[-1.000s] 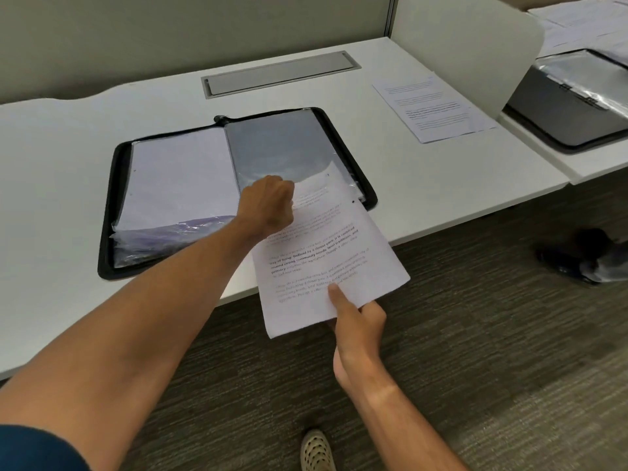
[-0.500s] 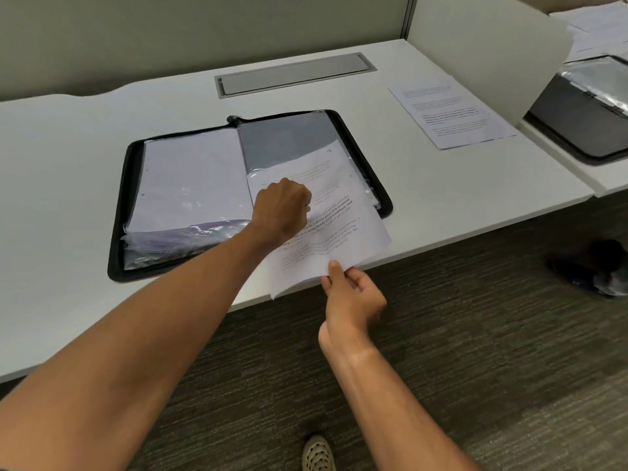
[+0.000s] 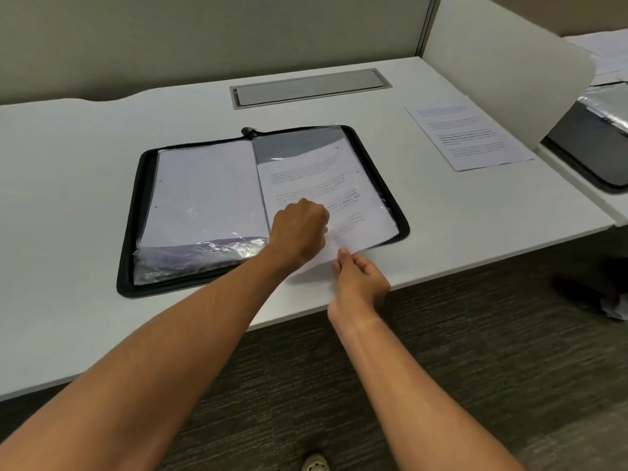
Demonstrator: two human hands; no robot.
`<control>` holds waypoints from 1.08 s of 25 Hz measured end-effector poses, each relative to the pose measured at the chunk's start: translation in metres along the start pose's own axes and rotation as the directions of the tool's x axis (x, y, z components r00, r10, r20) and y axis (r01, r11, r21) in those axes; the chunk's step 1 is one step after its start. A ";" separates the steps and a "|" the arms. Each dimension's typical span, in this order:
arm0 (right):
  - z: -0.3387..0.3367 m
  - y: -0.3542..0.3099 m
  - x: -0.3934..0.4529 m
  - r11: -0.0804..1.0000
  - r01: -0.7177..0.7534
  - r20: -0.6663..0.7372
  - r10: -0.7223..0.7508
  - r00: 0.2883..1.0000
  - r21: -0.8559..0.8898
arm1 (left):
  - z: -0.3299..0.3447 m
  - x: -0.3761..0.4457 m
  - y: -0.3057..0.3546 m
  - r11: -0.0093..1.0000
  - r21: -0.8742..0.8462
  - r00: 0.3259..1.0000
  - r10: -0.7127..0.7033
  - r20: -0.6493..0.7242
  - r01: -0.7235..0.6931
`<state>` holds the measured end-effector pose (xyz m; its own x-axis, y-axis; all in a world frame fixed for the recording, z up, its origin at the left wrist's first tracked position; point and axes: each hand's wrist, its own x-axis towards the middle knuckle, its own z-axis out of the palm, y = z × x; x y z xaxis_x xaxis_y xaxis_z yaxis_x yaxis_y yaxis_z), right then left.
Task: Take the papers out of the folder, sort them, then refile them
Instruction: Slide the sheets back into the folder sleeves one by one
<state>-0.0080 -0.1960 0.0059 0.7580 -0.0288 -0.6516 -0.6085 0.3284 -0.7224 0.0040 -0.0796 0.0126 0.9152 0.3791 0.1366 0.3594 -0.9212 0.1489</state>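
Note:
A black zip folder (image 3: pixel 131 232) lies open on the white desk, with clear plastic sleeves on both halves. A printed sheet (image 3: pixel 316 185) sits most of the way inside the right-hand sleeve; only its near edge sticks out. My left hand (image 3: pixel 300 229) is curled at the sleeve's near opening and appears to hold the plastic. My right hand (image 3: pixel 356 273) pinches the sheet's near edge at the desk front. The left half holds blank-looking pages (image 3: pixel 204 192) under plastic.
A second printed sheet (image 3: pixel 469 134) lies on the desk to the right of the folder. A grey cable hatch (image 3: pixel 309 86) is set in the desk behind it. A white divider panel (image 3: pixel 503 59) stands at the right, with another folder (image 3: pixel 591 144) on the neighbouring desk.
The printed sheet has slid away from me, from hanging over the desk edge to lying mostly inside the right sleeve. My right hand followed it forward; my left hand stayed at the sleeve opening.

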 end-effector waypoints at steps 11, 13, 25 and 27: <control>0.066 -0.012 0.035 0.999 -0.022 0.144 0.018 0.989 0.028 | -0.007 0.005 -0.014 1.000 -0.007 1.000 -0.013 -0.015 0.013; 0.074 -0.012 0.038 0.998 -0.041 0.169 0.033 0.985 0.049 | -0.008 0.004 -0.014 1.000 0.004 1.000 0.003 -0.025 -0.002; 0.028 -0.016 0.059 0.929 0.270 0.057 -0.264 0.963 -0.254 | 0.001 -0.008 -0.022 0.993 -0.085 0.997 -0.077 0.021 0.079; 0.021 -0.027 0.070 0.867 0.336 0.044 -0.344 0.938 -0.368 | 0.003 -0.014 -0.026 0.988 -0.108 0.994 -0.103 0.032 0.106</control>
<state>0.0668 -0.1876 -0.0154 0.9308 -0.0984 -0.3520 -0.3595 -0.0725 -0.9303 -0.0175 -0.0613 0.0044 0.8786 0.4691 0.0891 0.4326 -0.8610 0.2676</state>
